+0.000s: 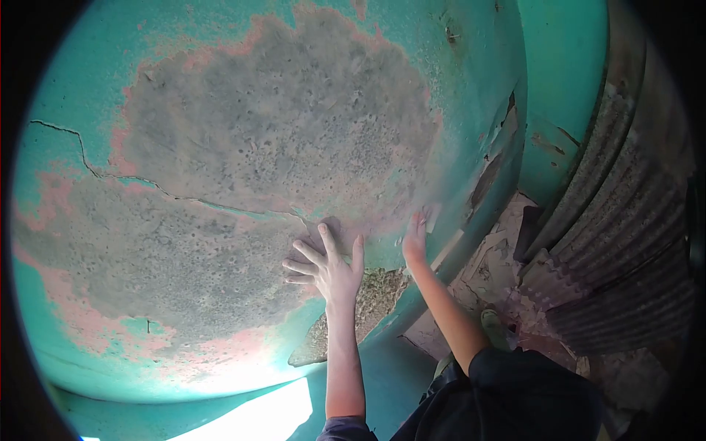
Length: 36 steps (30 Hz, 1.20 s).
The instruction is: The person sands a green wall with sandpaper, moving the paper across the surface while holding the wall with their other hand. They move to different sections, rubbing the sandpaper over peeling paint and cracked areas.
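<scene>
My left hand lies against the wall with its fingers spread, over the lower edge of a bare grey patch. To its right, my right hand is raised close to the turquoise-painted surface. Its fingers are blurred and look drawn together; small pale bits show beside them, and I cannot make out what it holds. Pink undercoat rims the bare patches. A thin crack runs from the upper left towards my left hand. Below the hands is a rough broken-out area.
Corrugated sheets lean on the right. Rubble and flakes lie on the floor near a shoe. Peeling paint marks the wall's right side. Bright light falls at the bottom left.
</scene>
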### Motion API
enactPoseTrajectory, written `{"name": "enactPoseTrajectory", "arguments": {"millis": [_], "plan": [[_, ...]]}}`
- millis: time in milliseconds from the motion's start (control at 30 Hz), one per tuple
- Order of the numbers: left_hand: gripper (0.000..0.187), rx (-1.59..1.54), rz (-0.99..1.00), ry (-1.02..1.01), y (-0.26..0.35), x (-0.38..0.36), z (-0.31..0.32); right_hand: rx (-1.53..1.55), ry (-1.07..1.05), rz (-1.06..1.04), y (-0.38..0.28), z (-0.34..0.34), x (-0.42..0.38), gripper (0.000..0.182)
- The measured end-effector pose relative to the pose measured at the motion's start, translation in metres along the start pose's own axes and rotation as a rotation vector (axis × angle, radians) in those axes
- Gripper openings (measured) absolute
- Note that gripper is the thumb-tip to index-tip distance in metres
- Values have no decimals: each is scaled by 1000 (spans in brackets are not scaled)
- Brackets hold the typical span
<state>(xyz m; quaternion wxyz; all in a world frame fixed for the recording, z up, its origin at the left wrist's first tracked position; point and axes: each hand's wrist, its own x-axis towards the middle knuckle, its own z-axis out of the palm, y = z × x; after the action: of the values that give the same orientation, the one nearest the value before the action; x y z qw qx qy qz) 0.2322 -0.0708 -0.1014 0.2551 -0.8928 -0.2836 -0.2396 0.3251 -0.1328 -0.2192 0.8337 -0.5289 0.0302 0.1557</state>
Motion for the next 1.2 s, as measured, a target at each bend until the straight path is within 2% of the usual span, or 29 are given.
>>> {"name": "enactPoseTrajectory", "arguments": {"millis": [200,267,300,433,567,667,767,867,967,1167,1200], "plan": [[102,26,-6,34,0,-1,5,-86,-86,-127,11,3,-15,66],[102,18,-2,57,0,-1,6,-124,-180,-134,16,-2,-13,66],[102,16,-6,36,0,-1,5,-116,-114,-176,14,-10,-1,65],[101,13,-6,39,1,-1,4,-110,-109,-145,43,-23,28,65],[101,-40,-35,34,5,-3,9,-271,-260,-259,17,-18,-19,64],[101,-63,-52,-14,7,-9,15,-192,-193,-228,1,-38,20,65],[101,-37,-27,3,5,-11,14,-209,-203,-223,5,-34,18,64],[102,-48,-61,-33,9,-9,14,-253,-215,-238,4,-39,25,63],[102,-87,-82,-72,7,-12,12,-295,-276,-244,5,-19,-18,63],[99,-119,-128,-186,10,-4,-4,-282,-187,-290,-11,-38,18,61],[98,-161,-174,-303,14,2,-17,-285,-195,-288,-11,-36,12,61]]}}
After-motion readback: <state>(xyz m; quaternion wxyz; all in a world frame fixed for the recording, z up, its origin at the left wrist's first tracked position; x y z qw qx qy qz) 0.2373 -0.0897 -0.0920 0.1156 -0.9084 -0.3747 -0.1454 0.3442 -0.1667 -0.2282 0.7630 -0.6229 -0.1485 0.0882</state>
